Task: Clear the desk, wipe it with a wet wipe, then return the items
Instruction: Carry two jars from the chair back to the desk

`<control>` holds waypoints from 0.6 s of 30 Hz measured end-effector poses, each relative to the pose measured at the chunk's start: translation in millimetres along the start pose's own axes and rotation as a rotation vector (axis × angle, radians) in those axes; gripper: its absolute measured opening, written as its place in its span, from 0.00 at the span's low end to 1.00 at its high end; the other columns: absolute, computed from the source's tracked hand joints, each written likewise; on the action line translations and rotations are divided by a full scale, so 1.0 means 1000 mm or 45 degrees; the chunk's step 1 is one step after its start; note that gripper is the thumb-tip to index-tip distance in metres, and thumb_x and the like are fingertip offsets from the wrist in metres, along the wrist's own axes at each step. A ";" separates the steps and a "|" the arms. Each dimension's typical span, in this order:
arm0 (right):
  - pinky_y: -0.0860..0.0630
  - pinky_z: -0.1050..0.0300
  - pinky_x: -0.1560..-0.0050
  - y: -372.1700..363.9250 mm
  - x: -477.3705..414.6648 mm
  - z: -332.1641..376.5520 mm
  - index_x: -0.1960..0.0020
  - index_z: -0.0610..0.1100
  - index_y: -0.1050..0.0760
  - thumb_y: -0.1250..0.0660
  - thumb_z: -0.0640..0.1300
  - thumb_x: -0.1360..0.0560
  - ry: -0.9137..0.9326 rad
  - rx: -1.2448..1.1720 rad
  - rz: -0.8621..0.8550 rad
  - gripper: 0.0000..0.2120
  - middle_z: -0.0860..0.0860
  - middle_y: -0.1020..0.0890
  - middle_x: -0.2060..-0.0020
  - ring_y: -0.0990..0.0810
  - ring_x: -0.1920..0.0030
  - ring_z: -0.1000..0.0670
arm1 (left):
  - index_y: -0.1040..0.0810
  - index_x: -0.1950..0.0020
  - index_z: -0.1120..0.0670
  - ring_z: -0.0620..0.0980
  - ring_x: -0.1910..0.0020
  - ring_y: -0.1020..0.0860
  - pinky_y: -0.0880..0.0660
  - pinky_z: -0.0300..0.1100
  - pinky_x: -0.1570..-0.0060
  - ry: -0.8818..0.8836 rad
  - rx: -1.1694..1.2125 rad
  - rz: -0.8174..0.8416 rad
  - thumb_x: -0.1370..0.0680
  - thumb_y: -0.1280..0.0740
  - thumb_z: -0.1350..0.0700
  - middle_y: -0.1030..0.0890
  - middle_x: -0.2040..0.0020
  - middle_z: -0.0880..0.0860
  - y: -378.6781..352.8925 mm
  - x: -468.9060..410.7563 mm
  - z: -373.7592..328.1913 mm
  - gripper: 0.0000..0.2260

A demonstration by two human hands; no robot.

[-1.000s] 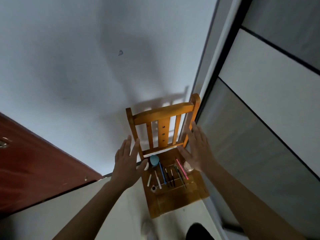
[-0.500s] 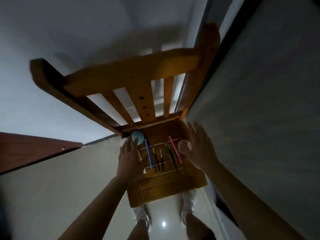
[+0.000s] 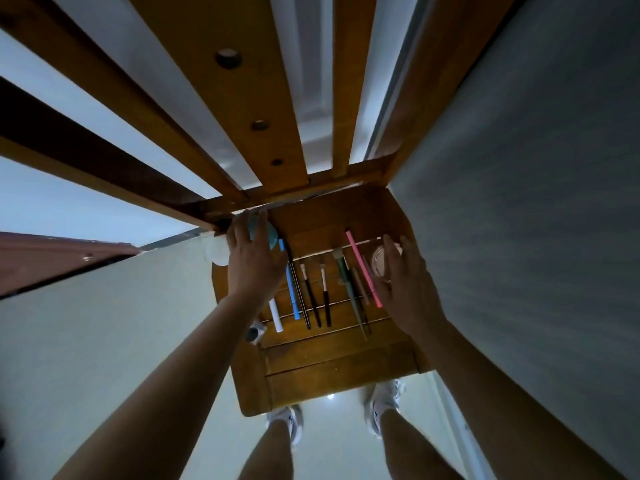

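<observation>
Brushes on chair seat between spread left hand and spread right hand.

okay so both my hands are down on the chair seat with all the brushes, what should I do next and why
Probably close your right hand around the round compact and lift it. The fingers already lie over it at the wooden chair seat edge, and the brushes remain laid out.

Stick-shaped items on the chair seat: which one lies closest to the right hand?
The long pink stick, rightmost in the row; the right hand overlaps its lower end. The blue pen and white stick lie by the left hand.
</observation>
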State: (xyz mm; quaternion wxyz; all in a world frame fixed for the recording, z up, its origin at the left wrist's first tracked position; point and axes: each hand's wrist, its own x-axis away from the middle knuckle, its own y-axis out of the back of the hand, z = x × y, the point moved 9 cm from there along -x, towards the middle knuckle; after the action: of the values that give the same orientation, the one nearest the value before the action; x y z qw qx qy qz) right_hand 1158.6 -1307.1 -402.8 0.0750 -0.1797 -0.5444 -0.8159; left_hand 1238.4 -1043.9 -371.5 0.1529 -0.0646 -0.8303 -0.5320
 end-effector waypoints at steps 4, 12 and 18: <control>0.25 0.45 0.35 0.001 -0.003 0.002 0.20 0.47 0.43 0.33 0.54 0.21 -0.027 -0.037 0.037 0.35 0.40 0.37 0.24 0.33 0.27 0.38 | 0.37 0.23 0.49 0.63 0.24 0.40 0.31 0.60 0.31 0.013 0.041 0.024 0.23 0.30 0.59 0.42 0.22 0.56 -0.002 -0.013 0.005 0.31; 0.20 0.44 0.40 0.068 0.039 0.034 0.22 0.45 0.39 0.34 0.56 0.21 0.003 -0.208 -0.055 0.33 0.41 0.33 0.26 0.29 0.30 0.38 | 0.32 0.30 0.46 0.62 0.33 0.29 0.22 0.52 0.42 -0.094 0.231 0.003 0.26 0.26 0.60 0.37 0.26 0.53 0.046 0.053 -0.021 0.28; 0.25 0.50 0.34 0.183 0.087 0.123 0.21 0.50 0.41 0.33 0.56 0.21 0.334 -0.262 -0.147 0.33 0.47 0.36 0.25 0.32 0.28 0.45 | 0.31 0.28 0.50 0.57 0.36 0.27 0.21 0.47 0.44 -0.024 0.306 -0.178 0.27 0.24 0.55 0.33 0.29 0.55 0.179 0.144 -0.052 0.29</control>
State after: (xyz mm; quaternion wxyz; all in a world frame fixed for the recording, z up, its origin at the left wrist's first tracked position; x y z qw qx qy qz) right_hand 1162.6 -1261.0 -170.5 0.0796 -0.0469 -0.4530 -0.8867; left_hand 1160.7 -1022.9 -150.4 0.1143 0.0072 -0.8920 -0.4374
